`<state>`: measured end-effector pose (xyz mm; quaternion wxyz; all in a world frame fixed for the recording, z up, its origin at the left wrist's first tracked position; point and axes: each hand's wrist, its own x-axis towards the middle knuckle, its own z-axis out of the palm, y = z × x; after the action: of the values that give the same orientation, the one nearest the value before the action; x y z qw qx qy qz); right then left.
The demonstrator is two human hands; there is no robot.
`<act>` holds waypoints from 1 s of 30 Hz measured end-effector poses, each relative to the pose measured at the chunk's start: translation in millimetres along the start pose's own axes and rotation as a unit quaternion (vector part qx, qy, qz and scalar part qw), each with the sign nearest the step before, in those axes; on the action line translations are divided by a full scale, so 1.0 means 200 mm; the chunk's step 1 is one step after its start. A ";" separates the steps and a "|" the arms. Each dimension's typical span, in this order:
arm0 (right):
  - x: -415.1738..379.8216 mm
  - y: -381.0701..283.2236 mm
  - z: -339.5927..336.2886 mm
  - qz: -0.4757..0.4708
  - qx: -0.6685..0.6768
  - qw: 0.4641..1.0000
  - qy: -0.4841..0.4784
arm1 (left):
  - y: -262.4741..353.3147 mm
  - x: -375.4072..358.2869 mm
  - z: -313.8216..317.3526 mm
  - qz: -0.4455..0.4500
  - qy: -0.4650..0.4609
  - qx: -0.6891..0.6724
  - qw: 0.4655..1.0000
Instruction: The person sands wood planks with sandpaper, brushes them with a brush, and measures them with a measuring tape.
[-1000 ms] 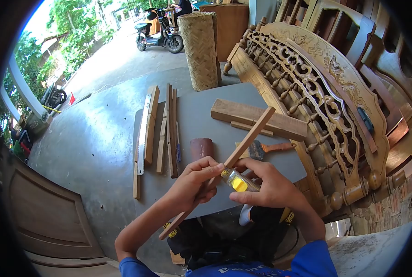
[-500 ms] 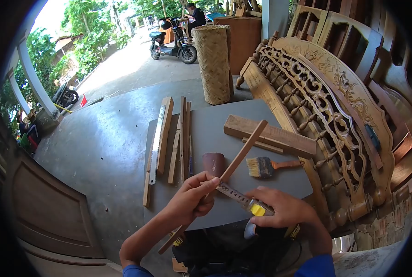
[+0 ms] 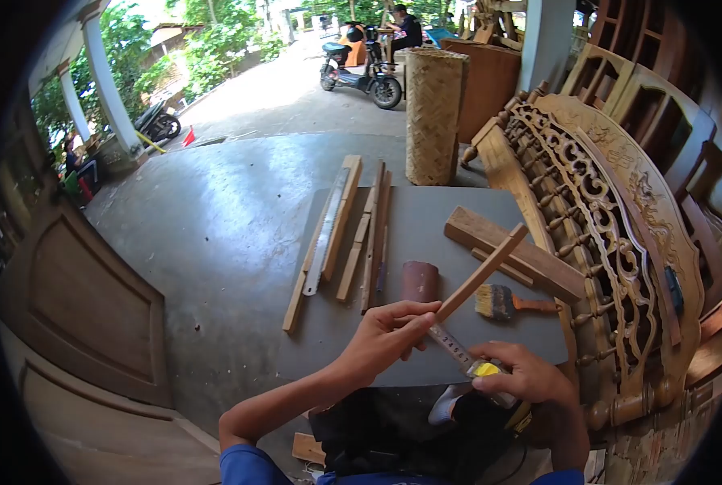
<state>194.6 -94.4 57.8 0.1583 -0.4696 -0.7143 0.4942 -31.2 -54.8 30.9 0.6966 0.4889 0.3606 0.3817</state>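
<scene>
Pinched in my left hand [image 3: 389, 343] is a thin wooden strip [image 3: 486, 271], which slants up to the right over the grey table. The metal end of a tape measure [image 3: 487, 369] meets the strip at my left fingertips. My right hand [image 3: 526, 373] is closed round the tape's clear case with its yellow part, and a short length of numbered blade runs between the hands. Behind the strip stand a brown cup [image 3: 420, 281] and a brush [image 3: 496, 302] with an orange handle.
On the grey table [image 3: 425, 206] lie a metal ruler [image 3: 326, 234], several wood strips and a thick wood block [image 3: 510, 249]. Carved wooden panels [image 3: 587, 186] lean at the right. A woven roll [image 3: 435, 117] stands behind. Farther back are a scooter [image 3: 361, 77] and a seated person [image 3: 407, 31].
The view has turned left, so the table and objects appear farther right. Both hands still hold the strip and the tape measure, close together.
</scene>
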 end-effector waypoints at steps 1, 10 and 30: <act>0.00 0.00 0.00 0.004 0.006 1.000 0.005 | 0.00 -0.01 0.00 -0.006 0.005 0.001 1.000; 0.02 -0.01 0.02 0.004 0.004 0.999 0.053 | -0.08 -0.02 -0.01 0.076 0.053 -0.036 0.995; 0.09 -0.05 0.16 -0.087 0.066 0.962 0.251 | -0.10 -0.01 0.07 0.031 0.051 -0.102 0.993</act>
<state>158.4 -98.1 47.9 0.4057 -0.5029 -0.6556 0.3907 -16.6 -66.0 14.8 0.7115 0.4061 0.3392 0.4625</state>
